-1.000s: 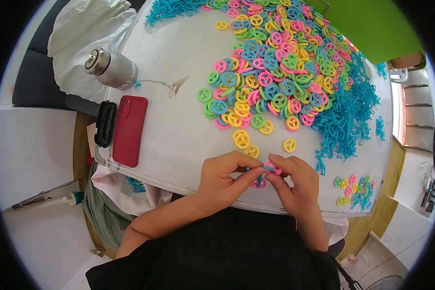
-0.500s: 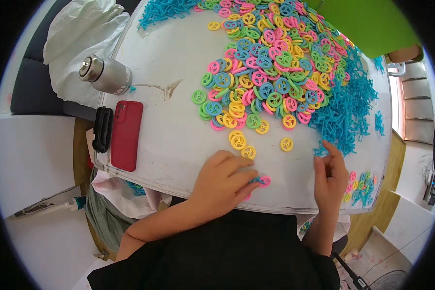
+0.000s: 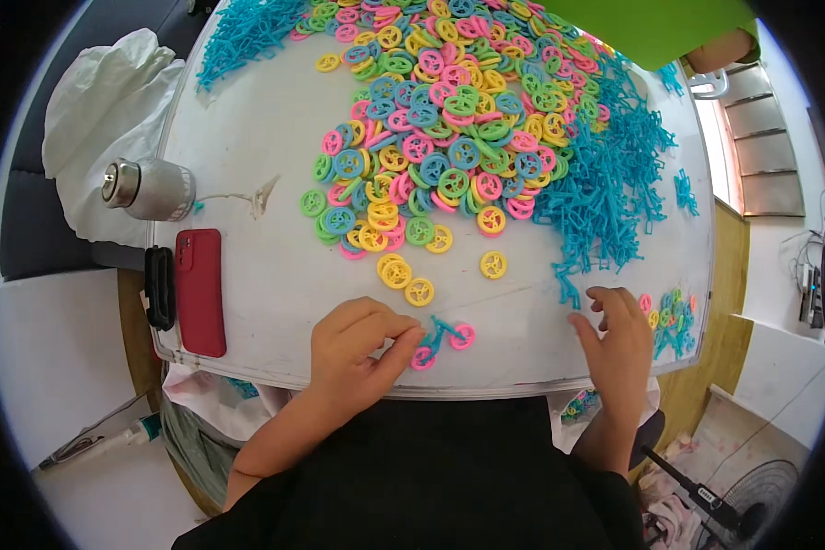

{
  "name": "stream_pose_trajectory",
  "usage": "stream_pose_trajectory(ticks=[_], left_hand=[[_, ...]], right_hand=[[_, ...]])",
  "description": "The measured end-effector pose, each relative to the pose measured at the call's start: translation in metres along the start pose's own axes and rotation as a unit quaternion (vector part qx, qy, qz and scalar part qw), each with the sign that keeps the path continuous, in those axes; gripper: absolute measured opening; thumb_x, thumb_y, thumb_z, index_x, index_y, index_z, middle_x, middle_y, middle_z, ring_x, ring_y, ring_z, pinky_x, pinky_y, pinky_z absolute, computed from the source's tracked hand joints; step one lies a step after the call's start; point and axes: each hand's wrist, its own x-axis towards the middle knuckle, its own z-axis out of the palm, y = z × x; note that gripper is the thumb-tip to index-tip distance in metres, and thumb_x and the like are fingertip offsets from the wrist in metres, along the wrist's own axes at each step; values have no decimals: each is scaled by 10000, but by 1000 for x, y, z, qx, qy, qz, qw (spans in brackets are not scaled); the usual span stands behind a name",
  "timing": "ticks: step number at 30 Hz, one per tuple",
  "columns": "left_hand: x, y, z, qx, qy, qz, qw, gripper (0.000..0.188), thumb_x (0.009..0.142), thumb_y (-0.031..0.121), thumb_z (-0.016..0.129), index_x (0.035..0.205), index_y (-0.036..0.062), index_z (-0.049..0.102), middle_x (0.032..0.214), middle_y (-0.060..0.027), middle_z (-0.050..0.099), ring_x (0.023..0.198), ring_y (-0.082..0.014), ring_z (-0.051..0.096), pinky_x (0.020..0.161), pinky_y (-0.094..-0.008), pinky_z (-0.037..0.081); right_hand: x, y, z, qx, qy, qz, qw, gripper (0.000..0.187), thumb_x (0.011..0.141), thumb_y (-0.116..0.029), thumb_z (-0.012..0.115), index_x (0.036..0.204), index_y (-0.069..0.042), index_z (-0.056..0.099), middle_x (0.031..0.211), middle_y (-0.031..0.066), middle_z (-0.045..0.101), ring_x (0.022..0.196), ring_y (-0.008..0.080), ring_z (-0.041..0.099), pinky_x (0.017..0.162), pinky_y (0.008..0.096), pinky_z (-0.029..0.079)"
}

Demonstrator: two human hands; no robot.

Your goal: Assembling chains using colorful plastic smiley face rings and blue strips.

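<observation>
My left hand (image 3: 362, 353) is closed near the table's front edge, thumb and fingertips pinched at a small toy bicycle (image 3: 437, 335). The toy has a blue plastic frame and two pink wheels, one at each end. Farther right, my right hand (image 3: 617, 341) has its fingers curved and parted, with nothing visible between them. Just beyond its fingertips lie the nearest pieces of a heap of blue plastic bike frames (image 3: 605, 188). A few yellow wheels (image 3: 419, 292) lie beyond my left hand, before a big pile of pink, yellow, green and blue wheels (image 3: 449, 156).
At the left stand a silver bottle (image 3: 160, 190), a red phone (image 3: 200, 291) and a black case (image 3: 159, 288). A small group of mixed parts (image 3: 673, 321) lies by the right edge. More blue frames (image 3: 247, 37) sit far left. A person's green garment (image 3: 655, 27) shows far right.
The view has shifted rightward. My left hand has drawn back a little from the toy bicycle, uncovering its frame and both pink wheels. My right hand's fingers have lowered beside the blue frames.
</observation>
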Motion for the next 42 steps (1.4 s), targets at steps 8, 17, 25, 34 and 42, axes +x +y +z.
stream_pose_trajectory(ticks=[8,17,25,34,42], left_hand=[[3,8,2,0,-13,34,999,86,759,6,765,825,24,711,730,-66,627,626,-163,584,556,-274,444],[13,33,8,8,-47,182,982,405,711,100,848,1075,66,674,967,-90,666,832,-253,651,702,-337,498],[-16,28,-2,-131,-195,-93,968,437,731,120,862,1106,64,645,1001,-104,682,876,-305,668,755,-382,527],[-2,23,-3,-19,-110,93,989,404,711,71,838,1069,62,651,1013,-117,676,877,-301,667,722,-372,528],[-8,13,-18,22,-37,49,998,259,742,6,781,979,47,684,1033,-128,694,871,-286,670,713,-361,528]], right_hand=[[-6,5,28,36,35,-21,999,174,829,-33,693,986,4,629,891,125,626,740,281,632,656,348,506],[-8,-37,5,556,-374,97,736,173,901,58,585,1061,6,623,846,90,679,697,111,647,616,231,514],[-11,-66,18,592,-293,36,750,138,858,14,697,993,17,667,835,123,710,729,182,696,643,275,546],[2,-68,23,409,-218,-182,867,131,796,8,740,905,-24,675,820,106,698,703,201,683,645,309,528],[34,-48,33,170,-6,-133,976,210,847,14,697,1052,-17,665,834,110,642,688,198,617,624,299,496]])
